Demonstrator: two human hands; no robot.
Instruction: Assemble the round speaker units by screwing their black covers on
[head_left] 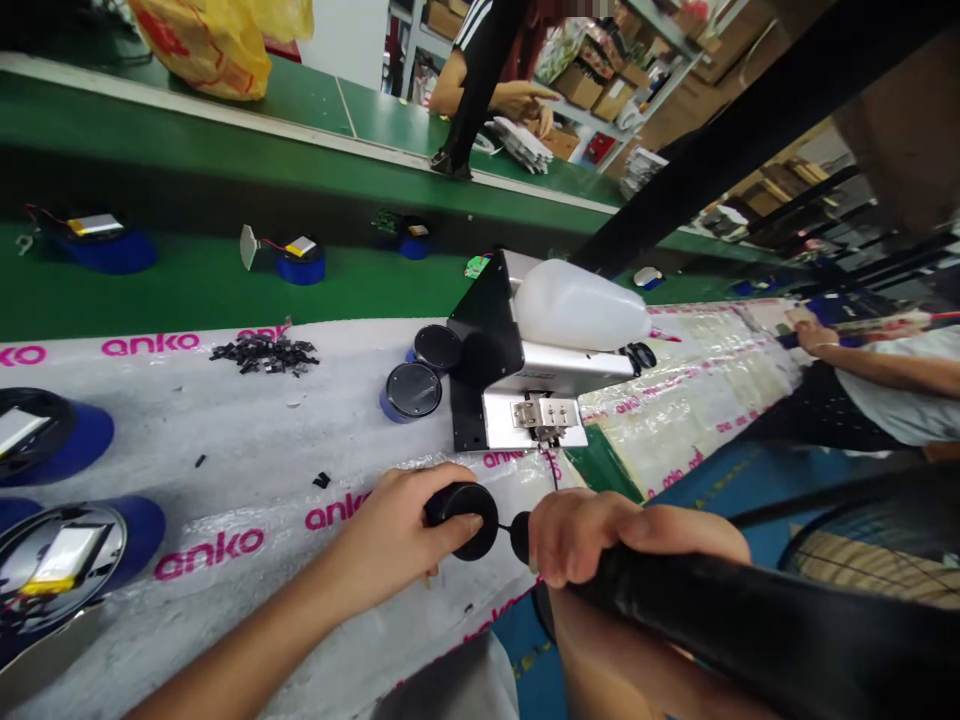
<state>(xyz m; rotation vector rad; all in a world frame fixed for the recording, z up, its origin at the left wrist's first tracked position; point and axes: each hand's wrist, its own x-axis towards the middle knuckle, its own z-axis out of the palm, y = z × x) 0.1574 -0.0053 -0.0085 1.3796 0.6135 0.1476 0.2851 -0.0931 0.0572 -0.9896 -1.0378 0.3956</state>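
My left hand (409, 530) is closed around a small round black part (466, 520), with the thumb across its face. In my right hand (592, 530) is a thick black electric screwdriver (697, 590), fingers wrapped round its front end. Its thin bit points left and meets the edge of the black part, or comes very close to it; I cannot tell which. Just beyond my hands stands a black and silver screw feeder (536, 370). Two round blue housings with black lids, a nearer one (415, 390) and a farther one (438, 347), sit against its left side.
A pile of small black pieces (266, 353) lies on the printed plastic sheet. Blue housings with batteries (64, 560) stand at left; others (301, 262) rest on the green belt (202, 290). A white bottle (577, 305) lies atop the feeder. People work opposite and at right.
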